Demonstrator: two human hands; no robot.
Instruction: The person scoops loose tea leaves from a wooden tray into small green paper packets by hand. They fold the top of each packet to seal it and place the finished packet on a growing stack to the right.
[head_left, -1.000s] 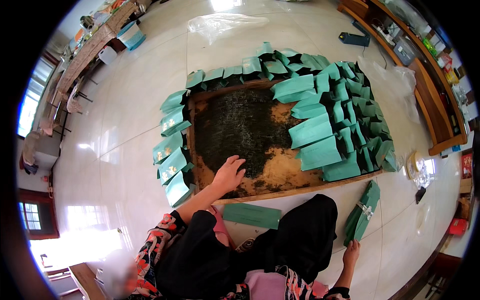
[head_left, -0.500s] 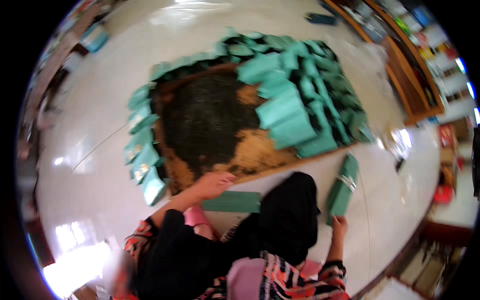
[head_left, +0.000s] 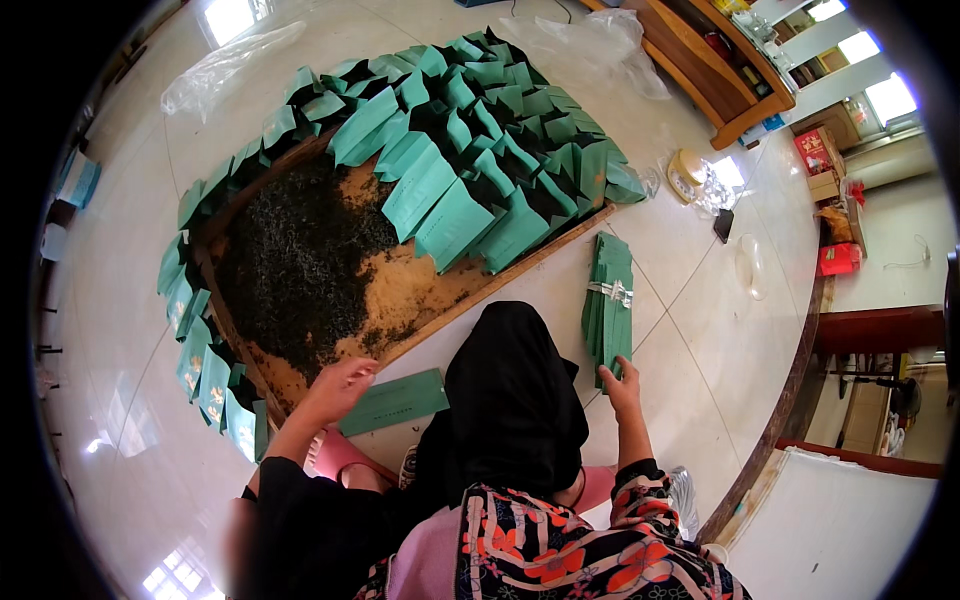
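Observation:
My right hand [head_left: 622, 388] grips the near end of a bundle of flat green paper bags [head_left: 608, 325], tied round with a silvery band, on the floor beside my knee. My left hand [head_left: 340, 390] is loosely curled, fingers slightly apart, with nothing visible in it. It hovers at the near edge of a wooden tray [head_left: 395, 290], close to a flat green bag [head_left: 395, 402] lying on the floor. Dark loose dried leaves [head_left: 285, 260], resembling tea, cover the tray's left part. Many green bags [head_left: 470, 170] stand upright with open tops in the tray's right part.
More green bags [head_left: 205, 375] line the tray's left side. Clear plastic sheeting [head_left: 225, 70] lies at the far left. A round yellowish-lidded container [head_left: 686, 172] and a dark phone-like object [head_left: 723, 226] lie at right. A wooden cabinet [head_left: 700, 75] stands behind them.
The view has swung, so the tray, bags and bundle now appear further left and higher. My right hand stays at the bundle's near end; my left stays over the tray's near edge.

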